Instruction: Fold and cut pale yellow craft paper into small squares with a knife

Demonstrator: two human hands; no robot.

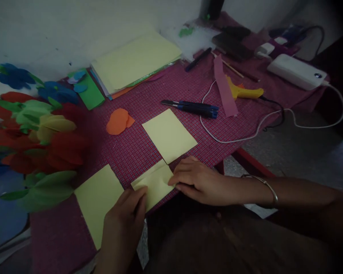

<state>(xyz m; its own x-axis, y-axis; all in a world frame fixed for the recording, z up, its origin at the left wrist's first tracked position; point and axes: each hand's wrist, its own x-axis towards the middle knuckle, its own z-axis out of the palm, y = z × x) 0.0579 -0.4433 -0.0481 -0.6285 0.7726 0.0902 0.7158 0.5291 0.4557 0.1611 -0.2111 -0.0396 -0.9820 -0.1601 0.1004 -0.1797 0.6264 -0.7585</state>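
A pale yellow sheet of paper (157, 186), partly folded over, lies at the near edge of the table between my hands. My left hand (127, 213) pinches its left end with closed fingers. At its right end, my right hand (193, 179) grips the paper between thumb and fingers. A flat yellow paper square (170, 135) lies just beyond, its near corner by the folded sheet. Another yellow paper piece (98, 201) rests to the left, partly hidden behind my left hand.
Paper flowers (51, 133) crowd the left side. Cutters (194, 108), orange paper cutouts (118, 121) and a paper stack (140, 61) lie farther back. A yellow glue gun (247, 92), pink strip (225, 87), white power bank (297, 71) and looping cable (234, 141) occupy the right.
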